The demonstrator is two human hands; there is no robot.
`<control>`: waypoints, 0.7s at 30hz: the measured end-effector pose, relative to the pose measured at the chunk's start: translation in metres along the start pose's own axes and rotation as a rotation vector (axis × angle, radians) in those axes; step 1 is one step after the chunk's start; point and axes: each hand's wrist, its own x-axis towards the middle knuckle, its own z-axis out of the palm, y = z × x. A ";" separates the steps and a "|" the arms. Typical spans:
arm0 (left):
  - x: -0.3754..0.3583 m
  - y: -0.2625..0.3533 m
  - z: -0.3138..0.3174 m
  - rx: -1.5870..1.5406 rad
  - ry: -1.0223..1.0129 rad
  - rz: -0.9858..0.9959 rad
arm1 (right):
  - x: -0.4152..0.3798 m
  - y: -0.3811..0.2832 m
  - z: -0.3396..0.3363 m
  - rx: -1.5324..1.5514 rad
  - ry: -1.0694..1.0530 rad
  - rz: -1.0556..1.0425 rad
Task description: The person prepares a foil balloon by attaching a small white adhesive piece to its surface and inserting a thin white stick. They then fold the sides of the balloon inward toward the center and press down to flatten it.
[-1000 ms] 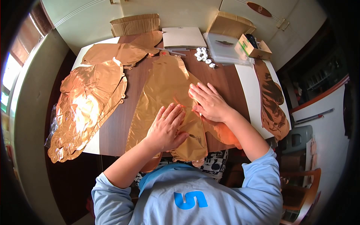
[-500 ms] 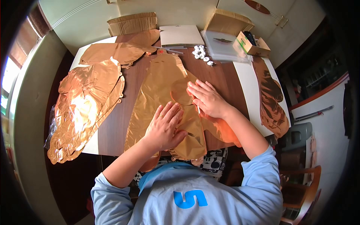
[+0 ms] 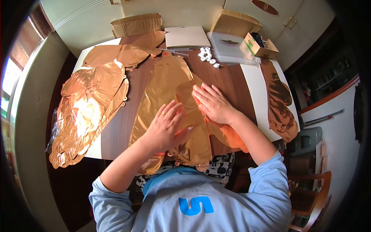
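Spread flat in front of me is a deflated gold foil balloon (image 3: 164, 83), reaching from the middle of the table to its front edge. My right hand (image 3: 213, 103) lies with fingers stretched out over the balloon's right edge. Above the balloon's lower middle is my left hand (image 3: 166, 125), its fingers extended and holding nothing; a ring shows on one finger. More gold foil (image 3: 224, 135) sticks out under my right forearm. The foil's lower end hangs at the table's front edge by my lap.
Shiny foil balloons (image 3: 91, 104) are piled at the left, with more flat foil (image 3: 116, 55) behind. White rolls (image 3: 206, 55), a white flat box (image 3: 185, 36), clear plastic sleeves (image 3: 228, 44) and a small carton (image 3: 262, 48) stand at the back. Folded foil (image 3: 278, 100) lies along the right edge.
My left hand has shifted slightly left and lifted from the foil. The foil's lower left part has moved a little. My right hand stays almost in place.
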 end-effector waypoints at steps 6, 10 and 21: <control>0.055 -0.024 -0.020 -0.043 -0.152 0.038 | 0.000 -0.002 -0.002 -0.001 0.000 -0.005; 0.086 -0.049 -0.012 -0.201 -0.263 0.008 | -0.002 -0.002 -0.001 0.007 0.039 -0.029; 0.103 -0.079 0.040 -0.071 0.000 0.201 | -0.001 -0.003 0.001 0.006 0.035 0.020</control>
